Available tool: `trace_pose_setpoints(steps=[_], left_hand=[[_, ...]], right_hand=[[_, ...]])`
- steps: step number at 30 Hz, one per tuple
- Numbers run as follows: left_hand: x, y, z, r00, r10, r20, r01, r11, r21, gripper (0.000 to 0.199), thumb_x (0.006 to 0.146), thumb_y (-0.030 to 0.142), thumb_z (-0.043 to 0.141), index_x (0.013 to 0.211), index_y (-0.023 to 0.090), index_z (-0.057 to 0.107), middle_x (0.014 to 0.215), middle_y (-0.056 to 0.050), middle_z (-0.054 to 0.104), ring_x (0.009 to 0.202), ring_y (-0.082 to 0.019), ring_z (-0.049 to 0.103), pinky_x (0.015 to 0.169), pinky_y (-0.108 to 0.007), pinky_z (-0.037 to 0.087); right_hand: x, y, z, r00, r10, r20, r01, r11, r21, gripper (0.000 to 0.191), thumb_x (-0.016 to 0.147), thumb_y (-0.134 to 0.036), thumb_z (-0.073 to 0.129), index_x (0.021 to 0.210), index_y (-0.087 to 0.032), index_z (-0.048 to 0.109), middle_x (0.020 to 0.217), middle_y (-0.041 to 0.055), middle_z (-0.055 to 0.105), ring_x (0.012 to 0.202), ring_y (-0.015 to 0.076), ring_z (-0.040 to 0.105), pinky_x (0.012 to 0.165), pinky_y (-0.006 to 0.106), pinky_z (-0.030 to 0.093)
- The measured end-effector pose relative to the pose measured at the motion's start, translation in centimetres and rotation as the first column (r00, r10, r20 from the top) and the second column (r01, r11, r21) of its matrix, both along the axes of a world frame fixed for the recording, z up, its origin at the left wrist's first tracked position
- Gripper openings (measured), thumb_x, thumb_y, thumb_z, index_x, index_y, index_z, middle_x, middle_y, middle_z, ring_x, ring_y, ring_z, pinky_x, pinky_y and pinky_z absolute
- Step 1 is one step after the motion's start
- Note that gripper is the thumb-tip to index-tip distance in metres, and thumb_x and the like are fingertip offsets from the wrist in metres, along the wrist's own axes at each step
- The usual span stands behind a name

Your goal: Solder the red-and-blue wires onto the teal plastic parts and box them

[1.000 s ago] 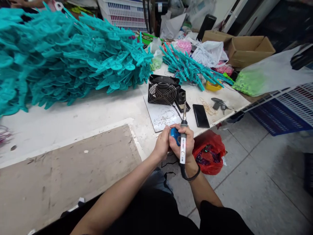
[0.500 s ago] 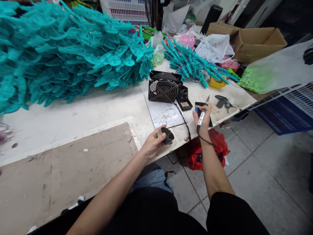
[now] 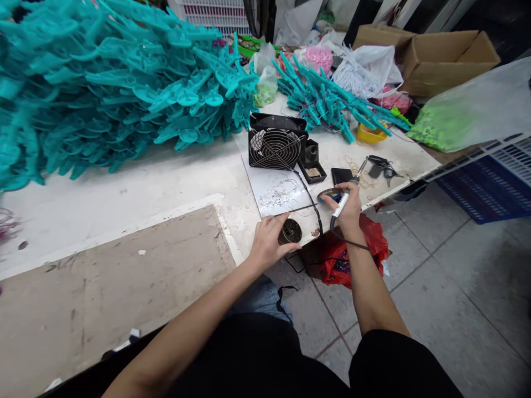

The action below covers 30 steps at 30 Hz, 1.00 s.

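Note:
My left hand is curved round a small round tin with dark bits inside, thumb on the near side and fingers on the far side. The tin stands upright at the bench's front edge. My right hand grips a soldering iron, its metal tip pointing up and away. By the right thumb is a round lid with some blue under it; whether the hand holds it too is unclear. Behind the tin, a white board bears silvery wire scraps, and a black fan stands at its back.
Teal plastic parts are heaped on the left. A soldering stand sits beside the fan, near a flat black object and keys. A yellow container and cardboard box are farther back. Below hangs a red bag.
The tin has gone from tilted in my left hand to upright, and that hand's fingers have spread somewhat. My right hand has shifted slightly right and nearer me, with the round lid now showing.

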<state>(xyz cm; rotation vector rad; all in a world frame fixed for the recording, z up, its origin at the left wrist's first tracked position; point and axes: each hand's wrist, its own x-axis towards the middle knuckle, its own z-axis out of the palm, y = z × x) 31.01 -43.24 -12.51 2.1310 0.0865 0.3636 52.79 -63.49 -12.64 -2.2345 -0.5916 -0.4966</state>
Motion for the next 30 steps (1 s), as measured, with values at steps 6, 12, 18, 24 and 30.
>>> trace_pose_setpoints(steps=[6, 12, 18, 24, 30], left_hand=[[0.1, -0.6, 0.3, 0.997, 0.041, -0.069, -0.025, 0.977, 0.211, 0.084, 0.076, 0.049, 0.082, 0.145, 0.018, 0.046, 0.122, -0.015, 0.067, 0.116, -0.034, 0.053, 0.096, -0.043, 0.039], [1.3, -1.6, 0.6, 0.998, 0.047, -0.04, -0.034, 0.957, 0.289, 0.082, 0.079, 0.052, 0.078, 0.145, 0.015, 0.046, 0.115, -0.017, 0.069, 0.113, -0.035, 0.053, 0.093, -0.043, 0.039], [3.4, -2.7, 0.6, 0.999, 0.034, 0.0, -0.032, 0.941, 0.337, 0.086, 0.082, 0.055, 0.074, 0.149, 0.012, 0.042, 0.112, -0.019, 0.068, 0.108, -0.035, 0.054, 0.091, -0.044, 0.041], [2.4, -1.9, 0.8, 0.987, 0.02, 0.161, -0.072, 0.944, 0.323, 0.095, 0.078, 0.063, 0.074, 0.148, 0.011, 0.038, 0.136, -0.022, 0.055, 0.12, -0.034, 0.053, 0.101, -0.046, 0.046], [-4.0, 4.5, 1.0, 0.969, 0.16, 0.19, -0.216, 0.923, 0.32, 0.041, 0.096, 0.041, 0.06, 0.13, 0.017, 0.056, 0.127, -0.017, 0.06, 0.12, -0.032, 0.056, 0.099, -0.048, 0.05]], right_hand=[[0.2, -0.4, -0.9, 0.999, 0.031, 0.011, -0.032, 0.995, 0.093, 0.049, 0.077, -0.044, 0.075, 0.114, -0.022, 0.05, 0.115, 0.0074, 0.062, 0.107, 0.0237, 0.063, 0.097, 0.044, 0.052], [-0.4, -1.2, -1.5, 0.997, 0.035, 0.064, -0.035, 0.999, -0.006, 0.046, 0.081, -0.045, 0.073, 0.115, -0.022, 0.051, 0.114, 0.0085, 0.064, 0.105, 0.0247, 0.065, 0.097, 0.046, 0.053], [-0.3, 0.6, -1.2, 0.994, 0.067, 0.082, -0.06, 0.994, -0.088, 0.039, 0.086, -0.049, 0.068, 0.109, -0.021, 0.055, 0.121, 0.0144, 0.065, 0.119, 0.0292, 0.062, 0.102, 0.048, 0.052], [-3.1, 1.3, 1.9, 0.972, 0.121, 0.203, -0.104, 0.991, -0.088, 0.022, 0.094, -0.042, 0.059, 0.102, -0.021, 0.059, 0.125, 0.0157, 0.068, 0.118, 0.028, 0.066, 0.101, 0.046, 0.053], [-9.2, 4.2, 5.5, 0.872, 0.369, 0.32, -0.355, 0.929, -0.104, 0.006, 0.096, -0.027, 0.055, 0.098, -0.024, 0.059, 0.128, 0.0131, 0.069, 0.113, 0.0239, 0.069, 0.093, 0.04, 0.059]])
